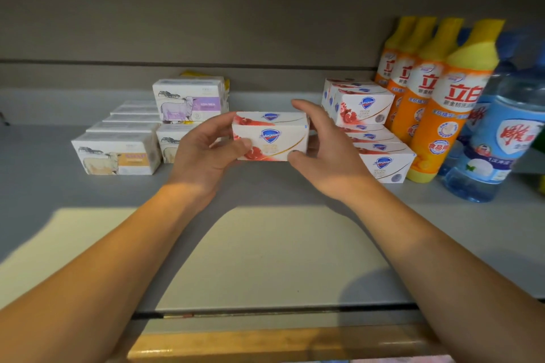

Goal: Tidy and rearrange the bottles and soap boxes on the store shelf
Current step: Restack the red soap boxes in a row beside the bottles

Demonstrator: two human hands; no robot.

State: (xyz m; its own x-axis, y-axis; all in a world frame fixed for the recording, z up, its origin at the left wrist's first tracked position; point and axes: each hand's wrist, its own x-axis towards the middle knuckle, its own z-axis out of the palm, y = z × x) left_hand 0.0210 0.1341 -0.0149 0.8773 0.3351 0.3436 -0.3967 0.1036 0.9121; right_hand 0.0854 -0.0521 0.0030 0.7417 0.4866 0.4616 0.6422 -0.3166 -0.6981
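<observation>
Soap box (270,136) held above grey shelf (265,244).

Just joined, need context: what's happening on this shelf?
A person is tidying a store shelf. Both hands, left hand and right hand, hold one white-and-red soap box by its ends, in front of the gap between the sheep-print soap boxes and the matching red-and-white stack. Orange dish-soap bottles stand to the right.

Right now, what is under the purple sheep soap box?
The purple sheep soap box sits on another sheep box, whose front the left hand partly covers.
</observation>
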